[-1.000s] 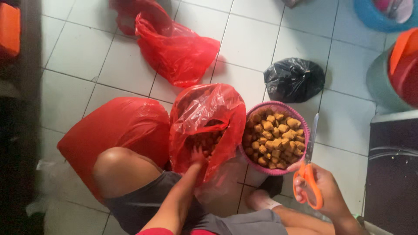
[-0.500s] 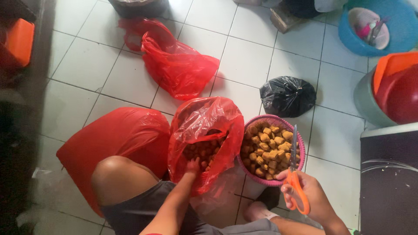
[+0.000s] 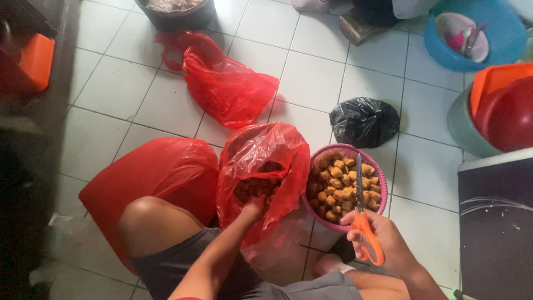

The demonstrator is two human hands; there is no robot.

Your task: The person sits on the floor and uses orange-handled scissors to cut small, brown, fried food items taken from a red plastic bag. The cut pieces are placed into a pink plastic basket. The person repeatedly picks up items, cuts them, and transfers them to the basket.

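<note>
A white tiled floor (image 3: 311,78) fills the view, seen from above by a person sitting with a bare knee (image 3: 147,222) raised at near left. The left arm reaches forward from the near edge, and the left hand (image 3: 254,208) dips into the mouth of an open red bag (image 3: 261,161) just ahead; its fingers are curled among brown fried pieces (image 3: 252,186) inside, though whether they grip any cannot be told. The bag is crinkled, translucent and stands upright, touching a pink basket (image 3: 377,172) heaped with golden chunks on its right. The right hand (image 3: 383,239), near right, is closed through the orange handles of scissors (image 3: 361,216), whose shut blades point away over the basket.
</note>
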